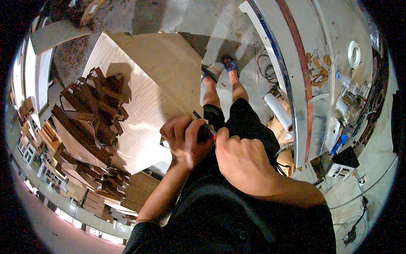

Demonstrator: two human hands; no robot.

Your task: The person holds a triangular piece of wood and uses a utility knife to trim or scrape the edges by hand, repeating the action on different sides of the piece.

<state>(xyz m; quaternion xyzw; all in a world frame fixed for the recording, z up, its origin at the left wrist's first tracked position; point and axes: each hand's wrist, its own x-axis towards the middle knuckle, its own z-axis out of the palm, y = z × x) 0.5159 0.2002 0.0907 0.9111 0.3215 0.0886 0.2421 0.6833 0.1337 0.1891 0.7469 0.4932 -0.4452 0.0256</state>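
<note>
In front of my waist, both hands are closed and nearly touching. My left hand (pixel 184 137) has its fingers curled, and a thin dark strip (pixel 197 114) sticks out past them. My right hand (pixel 243 156) is wrapped around a small tool (pixel 215 137) with a red part, which shows at the thumb; the fist hides most of it. I cannot make out what kind of tool it is or whether the strip belongs to it. Beside my left hand lies a large wood-grain board (pixel 146 91) with a pile of dark brown bent pieces (pixel 91 108) on its left part.
To my right runs a long bench (pixel 296 84) with a dark red strip. A roll of clear film (pixel 278 112), wood scraps (pixel 319 70), a tape roll (pixel 354 55) and a black and white box (pixel 343 164) are on that side. Stacked panels (pixel 99 201) fill the lower left.
</note>
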